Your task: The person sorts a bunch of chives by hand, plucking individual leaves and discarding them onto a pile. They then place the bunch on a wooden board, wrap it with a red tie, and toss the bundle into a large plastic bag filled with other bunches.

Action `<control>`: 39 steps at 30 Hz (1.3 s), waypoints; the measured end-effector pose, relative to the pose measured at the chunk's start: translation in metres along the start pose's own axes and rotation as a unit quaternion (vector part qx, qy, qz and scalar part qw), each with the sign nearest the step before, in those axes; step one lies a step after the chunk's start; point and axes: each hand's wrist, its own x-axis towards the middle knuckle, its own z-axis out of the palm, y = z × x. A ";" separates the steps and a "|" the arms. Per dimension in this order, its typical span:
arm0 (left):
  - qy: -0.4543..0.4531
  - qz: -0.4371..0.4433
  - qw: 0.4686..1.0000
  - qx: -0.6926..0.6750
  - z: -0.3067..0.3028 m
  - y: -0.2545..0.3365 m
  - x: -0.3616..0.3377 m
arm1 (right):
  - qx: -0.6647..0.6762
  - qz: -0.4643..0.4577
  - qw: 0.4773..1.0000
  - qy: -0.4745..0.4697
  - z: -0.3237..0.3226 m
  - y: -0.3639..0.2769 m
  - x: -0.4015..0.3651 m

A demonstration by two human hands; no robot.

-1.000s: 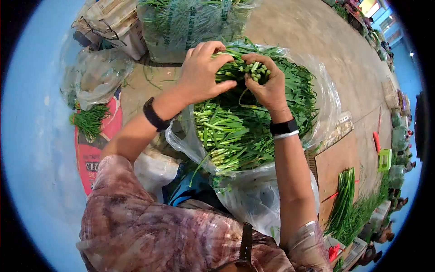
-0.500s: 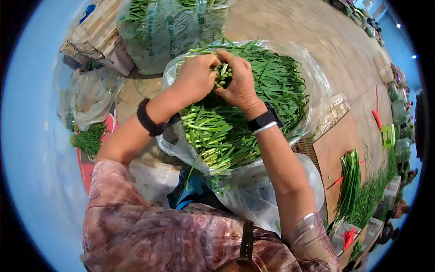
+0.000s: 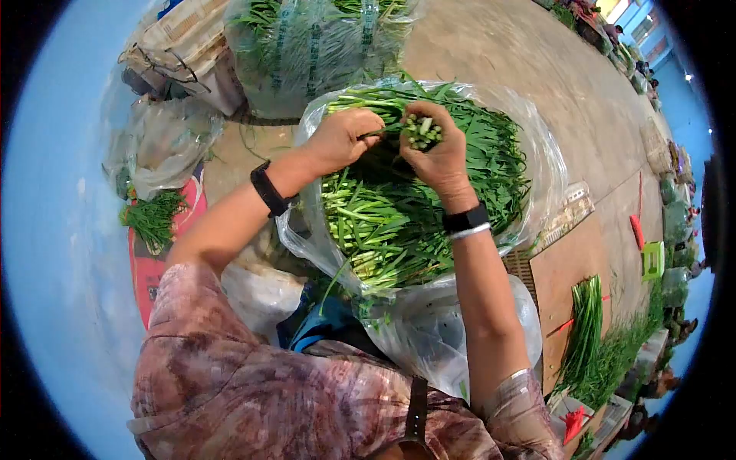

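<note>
My right hand (image 3: pixel 438 149) is wrapped round a small bundle of green stems (image 3: pixel 423 132), their cut ends facing up toward me. To its left, my left hand (image 3: pixel 346 138) is closed in a pinch; a thin dark strand seems to run from its fingertips toward the bundle, too small to make out surely. Both hands are over a large clear plastic bag (image 3: pixel 548 157) full of leafy greens. Pale stems (image 3: pixel 356 222) lie at the bag's lower left, and dark leaves (image 3: pixel 487 153) fill its right side.
Behind stands another plastic-wrapped bale of greens (image 3: pixel 318 57). A crate (image 3: pixel 180 46) and a crumpled plastic bag (image 3: pixel 172 142) are at the left. Tied long greens (image 3: pixel 585 330) lie on cardboard (image 3: pixel 563 268) at the right, near a green plastic item (image 3: pixel 653 261).
My hands have moved apart: the right one shifted right with the bundle, the left one came off it. The view has shifted slightly.
</note>
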 end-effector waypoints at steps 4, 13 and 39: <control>-0.020 -0.030 0.999 -0.013 0.004 -0.002 -0.007 | 0.056 -0.001 0.998 0.014 -0.028 -0.023 -0.002; 0.028 -0.142 0.987 -0.068 -0.025 0.018 -0.006 | 0.054 -0.014 0.998 -0.025 -0.029 -0.032 -0.013; 0.003 -0.041 0.967 0.252 -0.011 0.040 0.064 | 0.064 -0.008 0.997 0.047 -0.020 -0.028 -0.004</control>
